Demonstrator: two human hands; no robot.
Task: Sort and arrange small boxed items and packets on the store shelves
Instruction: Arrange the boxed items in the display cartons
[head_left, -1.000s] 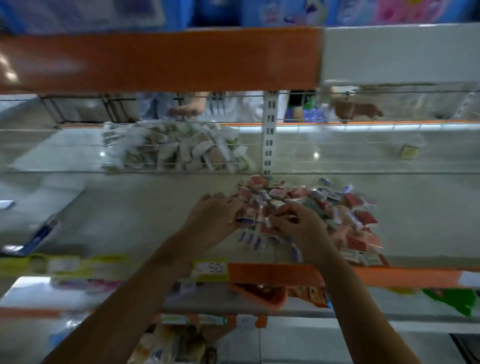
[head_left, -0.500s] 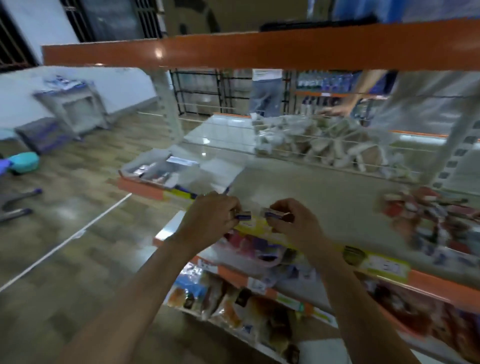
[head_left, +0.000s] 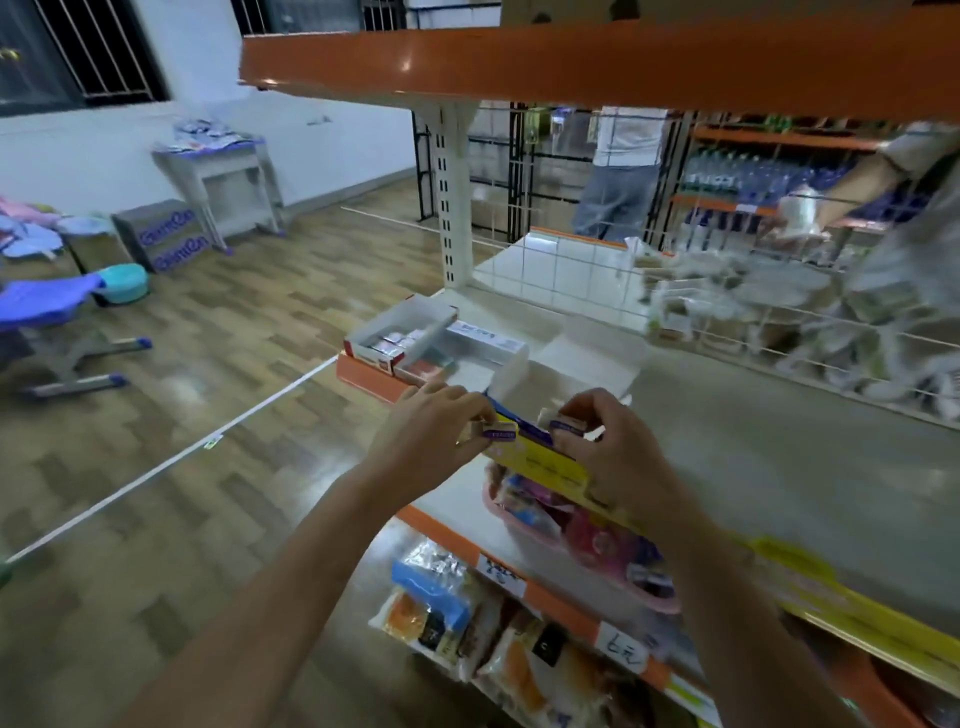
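Purple-labelled packets (head_left: 497, 433) over shelf edge (head_left: 537, 462)

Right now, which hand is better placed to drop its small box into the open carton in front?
Probably the right hand: its small purple-labelled box hangs at the open white carton's near edge. The left hand holds its box outside the carton's left wall.
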